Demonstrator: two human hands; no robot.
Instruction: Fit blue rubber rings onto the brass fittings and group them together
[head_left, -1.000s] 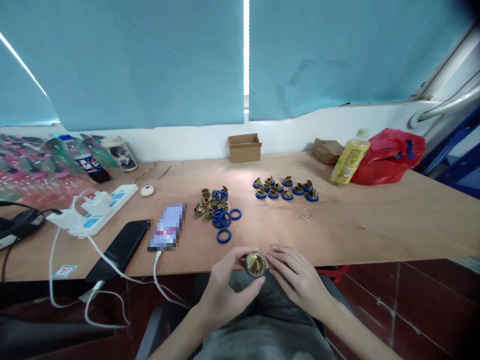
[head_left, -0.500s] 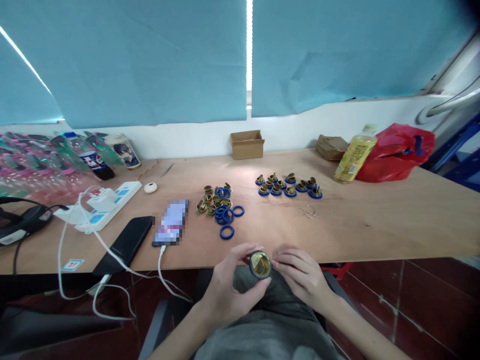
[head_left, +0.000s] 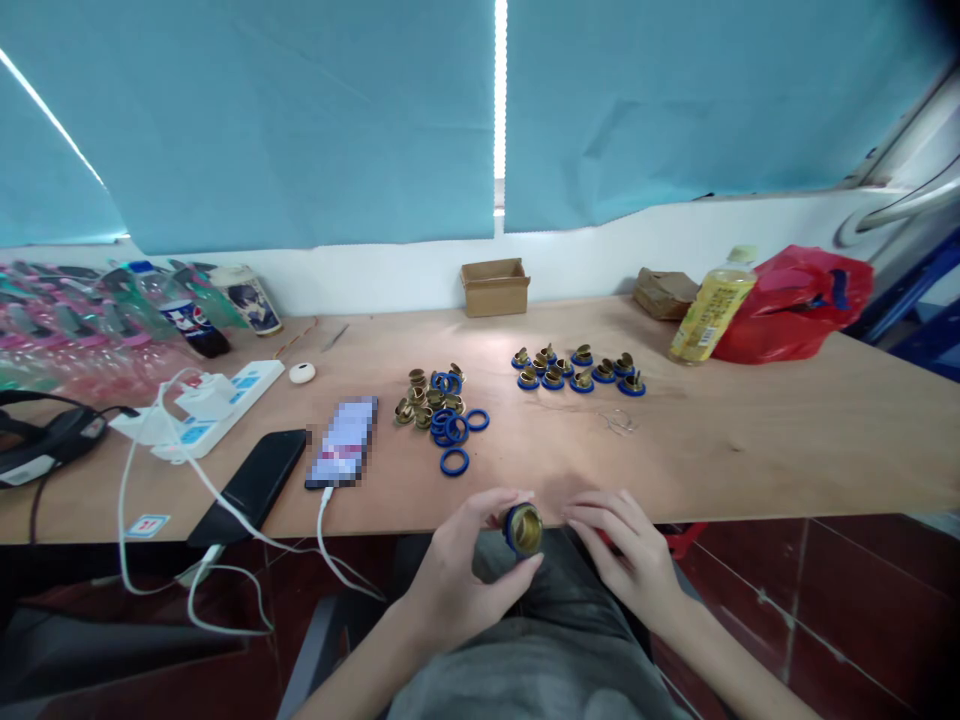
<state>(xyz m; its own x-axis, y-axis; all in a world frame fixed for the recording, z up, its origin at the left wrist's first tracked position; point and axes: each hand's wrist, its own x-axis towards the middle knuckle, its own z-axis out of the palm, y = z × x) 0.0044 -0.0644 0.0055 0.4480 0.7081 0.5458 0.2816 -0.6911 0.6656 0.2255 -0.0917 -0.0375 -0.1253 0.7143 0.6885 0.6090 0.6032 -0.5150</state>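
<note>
My left hand point(head_left: 465, 570) grips a round brass fitting point(head_left: 529, 530) with a blue ring point(head_left: 511, 528) around it. Thumb and fingers hold it by its edge, above my lap, its hollow face turned partly to the right. My right hand point(head_left: 626, 550) is a little apart from it on the right, fingertips drawn together in a pinch; anything between them is too small to make out. Ahead on the table lie a heap of brass fittings point(head_left: 417, 398) and loose blue rings point(head_left: 454, 461). Farther right stand several brass fittings seated in blue rings point(head_left: 582, 381), their flaps raised.
Thin wire loops point(head_left: 618, 421) lie right of centre. To the left are a lit phone point(head_left: 343, 442), a dark phone point(head_left: 251, 485), a power strip point(head_left: 225, 405) and white cables. A cardboard box point(head_left: 495, 290), a yellow bottle point(head_left: 712, 308) and a red bag point(head_left: 787, 310) stand behind.
My right hand has drawn back to the right, away from the fitting. In my left hand the fitting has turned, so its face points more to the right and its side shows.
</note>
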